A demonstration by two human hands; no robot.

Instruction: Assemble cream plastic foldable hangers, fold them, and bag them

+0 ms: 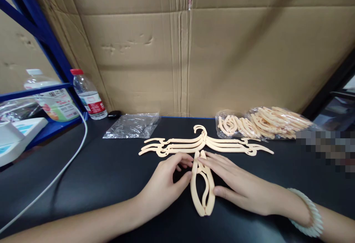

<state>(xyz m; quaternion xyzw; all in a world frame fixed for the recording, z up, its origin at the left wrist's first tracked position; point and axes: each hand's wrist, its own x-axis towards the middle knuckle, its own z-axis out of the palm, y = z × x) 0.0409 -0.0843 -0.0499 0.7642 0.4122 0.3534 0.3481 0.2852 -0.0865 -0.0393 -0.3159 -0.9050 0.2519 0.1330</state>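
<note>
While bags [219,116] hold more, left hand [166,180] and right hand [238,185] touch hanger [204,210], fingers spread.

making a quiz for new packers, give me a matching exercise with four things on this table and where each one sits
Things
1. folded hanger
2. stack of open hangers
3. bag of hangers
4. water bottle

Places
a. far left, beside the blue shelf
b. between the left hand and the right hand
c. right side, near the cardboard
d. mid-table, just beyond the fingertips

Pairs: 1-b, 2-d, 3-c, 4-a
</note>
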